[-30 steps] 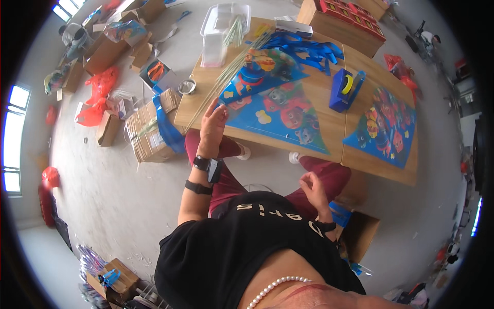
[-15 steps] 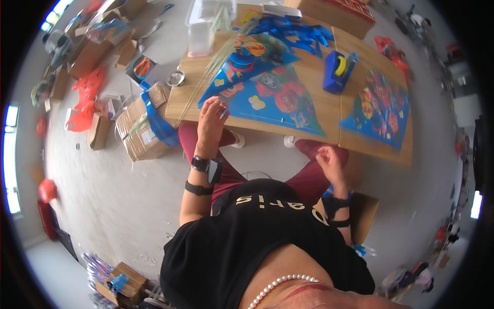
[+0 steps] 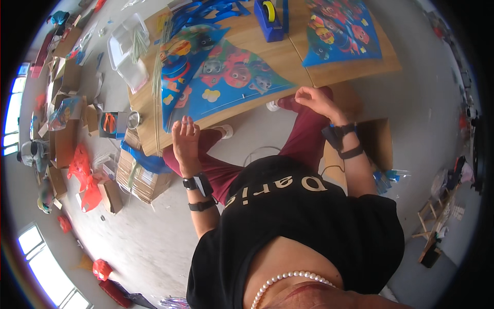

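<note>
Wooden table [image 3: 314,67]: our blue cartoon-print kite sheet [image 3: 216,82] lies along its near edge. Left hand [image 3: 186,144] open, fingers spread, empty, at the sheet's near corner. Right hand [image 3: 316,101] loosely curled, grip empty, at the near edge.

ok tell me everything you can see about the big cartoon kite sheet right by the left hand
The kite sheet is a thin, glossy, plastic-looking film, blue, printed with bright cartoon animal figures. It is roughly triangular and lies flat on the wooden table, its lower corner at the near table edge. A thin pale rod runs across it. The left hand is open at that near edge, fingertips at or just short of the sheet; contact is unclear. A bundle of thin sticks lies along its left side.
</note>
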A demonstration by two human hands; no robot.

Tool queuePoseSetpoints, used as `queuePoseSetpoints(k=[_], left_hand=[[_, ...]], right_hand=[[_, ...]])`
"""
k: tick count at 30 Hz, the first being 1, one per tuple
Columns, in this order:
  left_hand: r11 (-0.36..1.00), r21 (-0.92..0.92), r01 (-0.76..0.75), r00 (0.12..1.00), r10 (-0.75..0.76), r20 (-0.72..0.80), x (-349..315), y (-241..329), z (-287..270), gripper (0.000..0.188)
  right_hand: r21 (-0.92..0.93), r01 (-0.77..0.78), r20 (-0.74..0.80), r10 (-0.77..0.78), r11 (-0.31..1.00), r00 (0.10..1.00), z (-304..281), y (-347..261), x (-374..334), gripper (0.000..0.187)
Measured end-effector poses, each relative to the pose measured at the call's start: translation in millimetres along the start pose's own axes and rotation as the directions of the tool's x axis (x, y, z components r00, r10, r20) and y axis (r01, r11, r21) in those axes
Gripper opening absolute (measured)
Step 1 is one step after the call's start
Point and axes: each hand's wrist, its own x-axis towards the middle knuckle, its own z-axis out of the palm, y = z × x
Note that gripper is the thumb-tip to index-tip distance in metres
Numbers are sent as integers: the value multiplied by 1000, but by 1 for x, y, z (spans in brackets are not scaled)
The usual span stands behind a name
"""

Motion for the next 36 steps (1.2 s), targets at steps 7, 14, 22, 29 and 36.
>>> queuePoseSetpoints(k=[7,14,22,29,36], left_hand=[[999,-25,25,1000,-25,0,13,-11,-20,17],[1000,3,29,998,-29,-59,19,-21,-13,10],[939,334,-78,994,100,-47,29,-25,-31,17],[820,566,-81,968,200,-151,29,-30,-36,19],[737,671,-82,948,266,-176,44,-37,-40,17]], right_hand=[[364,-261,117,234,894,965,-15,24,20,16],[392,-338,107,322,856,941,-20,33,33,18],[261,-264,25,267,928,963,-9,44,50,13],[156,-174,-233,207,972,950,8,64,55,11],[74,-196,-236,208,978,949,9,78,65,10]])
